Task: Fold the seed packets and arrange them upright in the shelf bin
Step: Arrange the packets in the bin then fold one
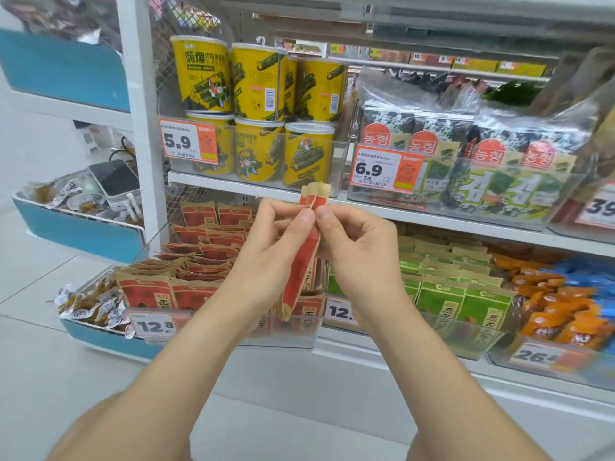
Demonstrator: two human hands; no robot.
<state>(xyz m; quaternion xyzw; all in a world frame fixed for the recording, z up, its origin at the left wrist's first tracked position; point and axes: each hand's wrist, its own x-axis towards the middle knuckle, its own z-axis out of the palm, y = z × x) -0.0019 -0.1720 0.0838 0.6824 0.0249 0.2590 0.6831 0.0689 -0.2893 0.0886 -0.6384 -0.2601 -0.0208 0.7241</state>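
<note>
Two hands meet at the centre of the frame: your left hand (266,247) and right hand (359,251) both pinch one red-and-tan seed packet (301,274). The fingers (304,216) are clamped on its upper part, and the thumbs face each other across it. The packet is edge-on to the camera, nearly upright, with its lower end tilted toward the left. You hold it in the air in front of the shelf edge and above the clear bin (293,337) at lower centre, and it touches nothing but your hands. Its tan top strip sticks out above the thumbs. The red faces appear pressed together along a lengthwise fold, though the crease itself is hard to make out from this angle.

Folding looks like the step in hand. To do it well, level the two long edges before you press. Then run both thumbs down the length so the crease sets flat right to the bottom corner, which hangs free below your grip. Hold firmly without crushing the contents.

In the bin, more red packets (199,271) stand and lean in rows behind the 12.8 price tag (154,326). When the fold is set, bring yours down straight, top strip up, and let it rest against its neighbours.
</note>
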